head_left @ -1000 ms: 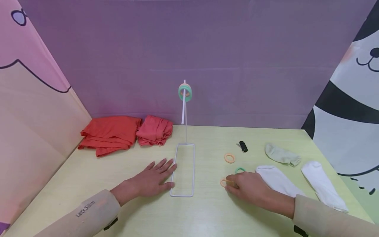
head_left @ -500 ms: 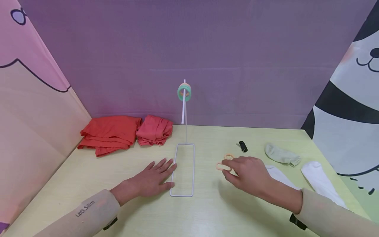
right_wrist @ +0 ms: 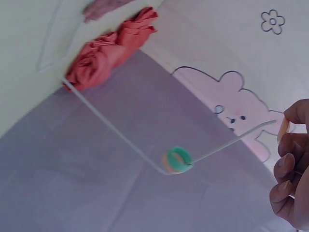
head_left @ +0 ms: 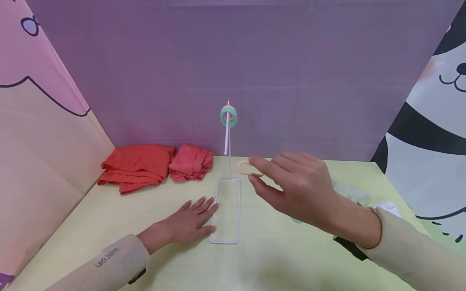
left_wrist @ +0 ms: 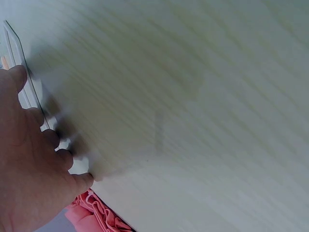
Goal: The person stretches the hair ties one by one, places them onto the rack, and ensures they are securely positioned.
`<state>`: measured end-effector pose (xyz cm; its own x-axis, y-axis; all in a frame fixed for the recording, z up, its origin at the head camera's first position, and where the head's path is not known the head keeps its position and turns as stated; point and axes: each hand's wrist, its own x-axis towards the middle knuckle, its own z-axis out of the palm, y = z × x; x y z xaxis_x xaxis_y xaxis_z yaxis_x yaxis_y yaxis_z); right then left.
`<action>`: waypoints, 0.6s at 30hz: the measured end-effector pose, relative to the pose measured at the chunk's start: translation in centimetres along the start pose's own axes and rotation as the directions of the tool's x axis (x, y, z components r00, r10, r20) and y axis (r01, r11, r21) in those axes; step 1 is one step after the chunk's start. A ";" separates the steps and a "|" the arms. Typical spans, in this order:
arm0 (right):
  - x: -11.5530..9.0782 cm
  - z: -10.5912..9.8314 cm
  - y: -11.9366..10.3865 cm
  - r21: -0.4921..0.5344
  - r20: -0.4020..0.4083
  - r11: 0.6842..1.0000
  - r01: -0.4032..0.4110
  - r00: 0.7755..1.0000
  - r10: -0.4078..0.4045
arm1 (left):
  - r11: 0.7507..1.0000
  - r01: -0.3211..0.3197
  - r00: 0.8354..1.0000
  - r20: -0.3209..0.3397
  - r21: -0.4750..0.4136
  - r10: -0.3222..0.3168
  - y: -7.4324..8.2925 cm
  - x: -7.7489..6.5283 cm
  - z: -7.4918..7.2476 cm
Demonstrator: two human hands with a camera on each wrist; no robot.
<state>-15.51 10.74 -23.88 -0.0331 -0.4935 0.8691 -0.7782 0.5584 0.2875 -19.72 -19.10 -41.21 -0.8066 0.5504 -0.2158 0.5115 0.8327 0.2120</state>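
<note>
My right hand [head_left: 302, 190] pinches an orange ring [head_left: 241, 169] between thumb and fingers, raised above the table. In the right wrist view that ring [right_wrist: 283, 129] is close to the free tip of the arm of a white wire stand [right_wrist: 231, 141]; whether it touches is unclear. Green and orange rings [head_left: 234, 118] hang together at the back of the stand's arm. My left hand [head_left: 185, 222] lies with straight fingers spread, fingertips at the left side of the stand's rectangular base [head_left: 238, 212].
Two folded red cloths [head_left: 138, 163] lie at the back left. On the right, partly behind my right arm, are a greyish sock [head_left: 351, 193], a white sock [head_left: 388, 207] and a green ring [head_left: 296, 220]. A purple curtain [head_left: 309, 81] hangs behind the table.
My right hand has lifted the orange ring off the table and carried it up and left toward the stand's arm. The left hand stays at the base.
</note>
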 end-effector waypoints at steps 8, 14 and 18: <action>2.6 1.4 -0.6 -0.061 -0.008 0.997 0.037 0.999 -0.038 | 1.000 0.000 1.000 0.008 -0.012 0.000 -0.1 -0.1 -0.2; 2.7 3.4 0.4 -0.176 -0.007 0.982 0.075 0.997 -0.078 | 1.000 -0.007 1.000 0.005 -0.003 0.007 -0.1 0.0 -0.2; 2.4 4.7 1.3 -0.225 -0.008 0.970 0.087 0.996 -0.091 | 1.000 -0.003 1.000 0.015 -0.005 0.003 -0.1 0.1 -0.1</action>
<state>-19.57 7.18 -23.32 0.0430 -0.5370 0.8425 -0.6169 0.6491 0.4452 -19.89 -19.15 -41.13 -0.8006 0.5536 -0.2292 0.5122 0.8309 0.2175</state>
